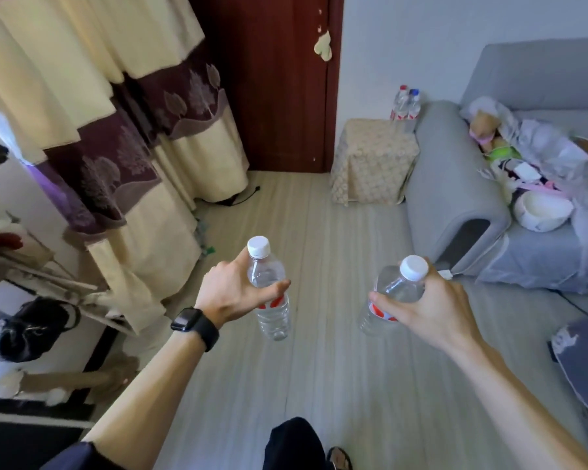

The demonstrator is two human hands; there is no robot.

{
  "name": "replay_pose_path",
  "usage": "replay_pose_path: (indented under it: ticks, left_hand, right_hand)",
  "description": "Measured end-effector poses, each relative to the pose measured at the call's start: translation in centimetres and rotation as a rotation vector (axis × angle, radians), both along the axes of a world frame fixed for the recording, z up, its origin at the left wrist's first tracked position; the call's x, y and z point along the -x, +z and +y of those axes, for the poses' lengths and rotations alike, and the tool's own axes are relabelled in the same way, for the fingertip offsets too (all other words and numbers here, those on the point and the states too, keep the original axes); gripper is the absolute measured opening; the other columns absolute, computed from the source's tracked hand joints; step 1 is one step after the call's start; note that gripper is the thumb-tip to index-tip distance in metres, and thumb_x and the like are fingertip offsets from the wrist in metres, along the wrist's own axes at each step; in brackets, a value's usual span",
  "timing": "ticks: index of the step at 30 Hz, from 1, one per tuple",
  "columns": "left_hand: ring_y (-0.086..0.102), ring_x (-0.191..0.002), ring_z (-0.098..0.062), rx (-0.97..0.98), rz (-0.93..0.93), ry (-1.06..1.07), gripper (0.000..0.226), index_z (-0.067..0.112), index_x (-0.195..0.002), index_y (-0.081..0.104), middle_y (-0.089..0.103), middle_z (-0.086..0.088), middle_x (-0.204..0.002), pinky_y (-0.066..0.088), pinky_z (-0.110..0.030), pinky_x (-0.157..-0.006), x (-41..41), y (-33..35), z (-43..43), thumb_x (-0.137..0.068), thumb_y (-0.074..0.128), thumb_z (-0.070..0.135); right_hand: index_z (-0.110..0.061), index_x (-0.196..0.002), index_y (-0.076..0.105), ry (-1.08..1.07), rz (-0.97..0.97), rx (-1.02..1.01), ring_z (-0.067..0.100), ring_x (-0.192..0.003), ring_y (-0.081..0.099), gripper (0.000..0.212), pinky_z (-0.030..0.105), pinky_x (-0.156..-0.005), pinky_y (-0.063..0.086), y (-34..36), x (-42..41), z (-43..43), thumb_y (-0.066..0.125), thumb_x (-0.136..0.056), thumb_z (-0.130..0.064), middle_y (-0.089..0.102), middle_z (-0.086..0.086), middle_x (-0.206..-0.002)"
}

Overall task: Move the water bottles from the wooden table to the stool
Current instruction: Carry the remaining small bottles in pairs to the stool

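Observation:
My left hand [233, 291] grips a clear water bottle [270, 310] with a white cap and red label, held upright over the floor. A second clear bottle [392, 293] with a white cap is gripped near its neck by my right hand [431, 312] and tilts slightly to the right. Ahead stands the stool [374, 161], draped in a cream lace cloth, beside the sofa arm. At its back right corner stand two bottles [406, 105], one red-capped and one blue-capped. The wooden table is out of view.
A grey sofa [455, 184] with clothes and bags piled on it lines the right side. Cream and purple curtains [123, 147] hang on the left, and a dark red door [269, 79] is behind the stool. Pale plank floor [319, 368] runs from my feet to the stool.

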State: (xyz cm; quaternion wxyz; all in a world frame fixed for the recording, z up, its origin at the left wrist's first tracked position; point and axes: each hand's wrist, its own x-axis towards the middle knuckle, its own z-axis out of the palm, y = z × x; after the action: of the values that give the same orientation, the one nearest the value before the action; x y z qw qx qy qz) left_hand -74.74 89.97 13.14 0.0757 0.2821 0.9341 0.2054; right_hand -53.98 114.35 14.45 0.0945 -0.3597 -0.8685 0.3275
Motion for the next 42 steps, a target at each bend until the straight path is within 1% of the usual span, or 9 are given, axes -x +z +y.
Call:
replay_pose_path:
  ticks: [8,10,13,17,24,28,32,37,42]
  left_hand:
    - [0.064,-0.074,-0.02,0.06,0.017,-0.103,0.077,0.037,-0.115,0.049,0.064,0.011,-0.07,0.055,-0.035,-0.07,16.2,-1.4,12.2,-0.061,0.044,0.092]
    - [0.064,-0.073,-0.02,0.064,0.019,-0.145,0.081,0.036,-0.116,0.048,0.063,0.011,-0.07,0.054,-0.035,-0.07,20.6,-1.2,16.0,-0.06,0.042,0.093]
    - [0.064,-0.076,-0.02,0.041,-0.007,-0.187,0.086,0.037,-0.122,0.048,0.066,0.01,-0.076,0.054,-0.035,-0.072,26.7,-0.7,22.2,-0.058,0.041,0.094]
    - [0.067,-0.084,-0.022,0.004,-0.03,-0.233,0.085,0.039,-0.122,0.048,0.069,0.008,-0.086,0.055,-0.038,-0.078,33.6,0.2,30.0,-0.058,0.042,0.094]
    - [0.066,-0.088,-0.027,-0.001,-0.009,-0.239,0.074,0.039,-0.114,0.045,0.069,0.005,-0.089,0.054,-0.038,-0.077,43.1,0.1,44.0,-0.061,0.047,0.091]
    - [0.066,-0.09,-0.025,-0.005,-0.038,-0.197,0.076,0.037,-0.12,0.046,0.069,0.006,-0.092,0.054,-0.038,-0.079,48.8,-0.2,51.6,-0.065,0.052,0.089]
    - [0.066,-0.085,-0.025,-0.004,-0.028,-0.17,0.085,0.038,-0.119,0.046,0.067,0.006,-0.086,0.055,-0.04,-0.077,54.5,-0.1,58.1,-0.055,0.04,0.094]
    - [0.066,-0.081,-0.022,0.007,-0.064,-0.144,0.079,0.038,-0.117,0.048,0.066,0.009,-0.083,0.056,-0.039,-0.075,61.0,-0.7,65.2,-0.06,0.045,0.092]
    - [0.066,-0.081,-0.023,0.022,-0.097,-0.185,0.078,0.04,-0.12,0.048,0.068,0.007,-0.084,0.056,-0.038,-0.075,67.4,-3.3,73.0,-0.061,0.045,0.091]
  right_hand:
    - [-0.025,-0.092,0.055,-0.073,0.013,0.01,0.004,-0.071,0.06,0.052,0.021,-0.054,0.04,-0.8,15.0,10.5,0.084,-0.063,-0.057,0.061,-0.011,-0.068]
    - [-0.024,-0.091,0.056,-0.107,-0.013,0.009,0.014,-0.072,0.062,0.052,0.024,-0.054,0.039,-1.0,18.5,13.2,0.084,-0.062,-0.057,0.06,-0.01,-0.066]
    - [-0.02,-0.095,0.06,-0.161,0.011,-0.028,0.027,-0.079,0.062,0.056,0.032,-0.062,0.043,-0.6,23.9,17.6,0.084,-0.061,-0.058,0.061,-0.007,-0.068]
    - [-0.021,-0.103,0.063,-0.206,0.043,-0.041,0.028,-0.087,0.066,0.065,0.039,-0.076,0.053,-0.2,30.0,23.6,0.079,-0.059,-0.064,0.071,-0.002,-0.083]
    - [-0.024,-0.094,0.061,-0.26,0.091,-0.021,0.017,-0.073,0.062,0.05,0.031,-0.063,0.044,-0.2,40.6,36.4,0.083,-0.064,-0.057,0.066,-0.009,-0.072]
    - [-0.024,-0.097,0.061,-0.233,0.099,-0.033,0.012,-0.058,0.049,0.052,0.028,-0.053,0.034,-0.5,46.4,45.0,0.085,-0.064,-0.057,0.046,-0.012,-0.057]
    - [-0.029,-0.106,0.063,-0.222,0.079,-0.013,0.025,-0.075,0.059,0.061,0.03,-0.064,0.04,-0.9,52.2,53.0,0.081,-0.06,-0.065,0.056,-0.014,-0.069]
    - [-0.029,-0.109,0.062,-0.245,0.077,0.01,0.023,-0.082,0.063,0.064,0.035,-0.072,0.051,-1.4,58.5,60.6,0.083,-0.059,-0.063,0.067,-0.011,-0.082]
    - [-0.034,-0.109,0.06,-0.261,0.043,0.031,0.022,-0.084,0.062,0.061,0.032,-0.07,0.047,-2.9,64.4,67.4,0.082,-0.061,-0.065,0.068,-0.01,-0.089]
